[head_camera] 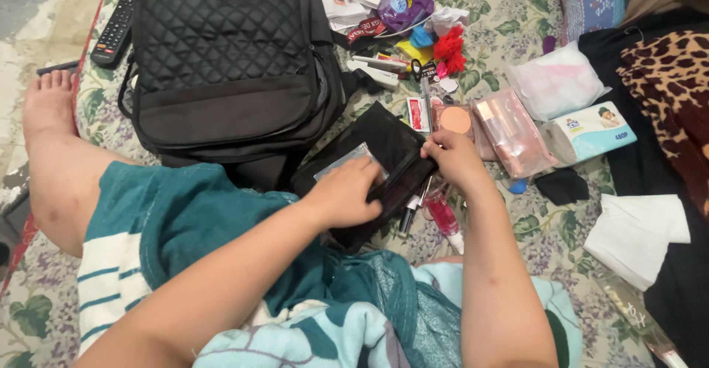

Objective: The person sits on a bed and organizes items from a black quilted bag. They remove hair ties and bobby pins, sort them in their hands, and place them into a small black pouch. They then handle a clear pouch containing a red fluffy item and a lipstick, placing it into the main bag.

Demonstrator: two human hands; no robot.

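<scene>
A black zip pouch [395, 143] lies open on the floral bedspread in front of my lap. My left hand [347, 194] presses flat on a clear plastic sleeve [343, 161] at the pouch's mouth, fingers partly inside. My right hand [454, 157] pinches the pouch's right edge and holds it open. Beside that hand lie a round powder compact [454, 121] and a pink cosmetic pack [513, 135]. A pink bottle [443, 217] and a dark pen-like stick [408, 219] lie just below the pouch.
A black quilted backpack [221, 58] stands at the upper left, a remote control [114, 28] beside it. A tissue pack [591, 132], a clear bag [557, 80], white cloth [635, 228], small clutter [428, 43] and leopard-print fabric [672, 80] fill the right side. My bare leg [59, 161] stretches left.
</scene>
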